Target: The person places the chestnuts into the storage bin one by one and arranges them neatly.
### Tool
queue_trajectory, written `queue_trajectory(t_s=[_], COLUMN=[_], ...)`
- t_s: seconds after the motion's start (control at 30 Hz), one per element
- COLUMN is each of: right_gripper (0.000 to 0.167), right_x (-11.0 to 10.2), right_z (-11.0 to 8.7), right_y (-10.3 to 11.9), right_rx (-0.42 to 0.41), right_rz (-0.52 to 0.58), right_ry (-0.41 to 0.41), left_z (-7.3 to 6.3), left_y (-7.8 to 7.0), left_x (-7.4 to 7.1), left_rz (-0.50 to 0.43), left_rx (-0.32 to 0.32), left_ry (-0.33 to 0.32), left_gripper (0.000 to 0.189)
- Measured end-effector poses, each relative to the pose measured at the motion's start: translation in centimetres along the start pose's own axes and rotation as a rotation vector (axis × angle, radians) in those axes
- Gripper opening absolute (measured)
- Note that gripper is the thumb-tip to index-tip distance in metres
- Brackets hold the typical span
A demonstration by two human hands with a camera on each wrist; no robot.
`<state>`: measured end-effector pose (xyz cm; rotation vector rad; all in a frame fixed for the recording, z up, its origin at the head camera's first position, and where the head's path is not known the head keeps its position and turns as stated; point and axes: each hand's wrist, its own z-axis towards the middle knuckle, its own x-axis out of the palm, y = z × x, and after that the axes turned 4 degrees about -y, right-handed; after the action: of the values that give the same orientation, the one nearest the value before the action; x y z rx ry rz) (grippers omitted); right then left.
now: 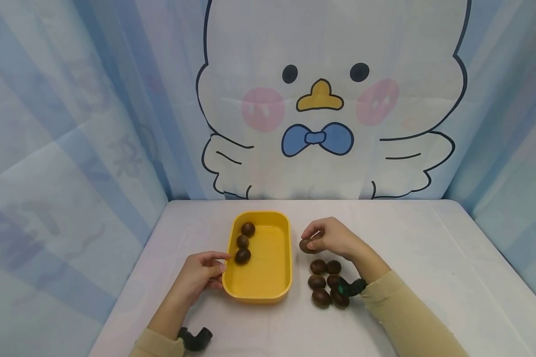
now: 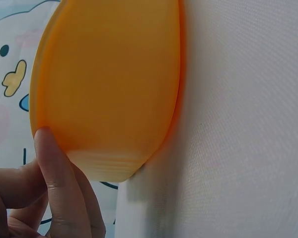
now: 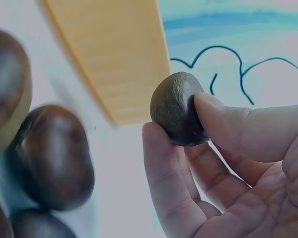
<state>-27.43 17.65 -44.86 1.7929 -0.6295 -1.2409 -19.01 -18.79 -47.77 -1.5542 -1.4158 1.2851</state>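
A yellow plastic tray stands on the table with three brown chestnuts along its left side. My left hand holds the tray's left edge, fingertips at the rim; the left wrist view shows a finger against the outer wall. To the right of the tray, my right hand pinches one chestnut between thumb and fingertips. Its dull, rough base and a glossy dark side show in the right wrist view. Several more chestnuts lie in two columns below this hand, partly covered by the wrist strap.
A white cloth covers the table. Pale blue printed curtains enclose the left, back and right sides, with a large cartoon bird on the back one. Dark straps sit on both wrists at the sleeve cuffs.
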Motion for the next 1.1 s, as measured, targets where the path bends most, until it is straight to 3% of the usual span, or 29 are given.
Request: queue_trajectory(t_s=[0.7, 1.1], right_gripper=[0.019, 0.017], right_x=[2.5, 4.0], right_z=[1.4, 2.2], right_y=[3.8, 5.5], right_rx=[-0.067, -0.050], right_rz=[0.041, 0.038], right_ry=[0.038, 0.042], left_z=[-0.4, -0.4], left_y=[-0.2, -0.2], left_x=[0.1, 0.0], left_rz=[-0.030, -0.035], left_rx=[-0.024, -0.023], left_ry=[-0.023, -0.020], left_gripper=[0.031, 0.031])
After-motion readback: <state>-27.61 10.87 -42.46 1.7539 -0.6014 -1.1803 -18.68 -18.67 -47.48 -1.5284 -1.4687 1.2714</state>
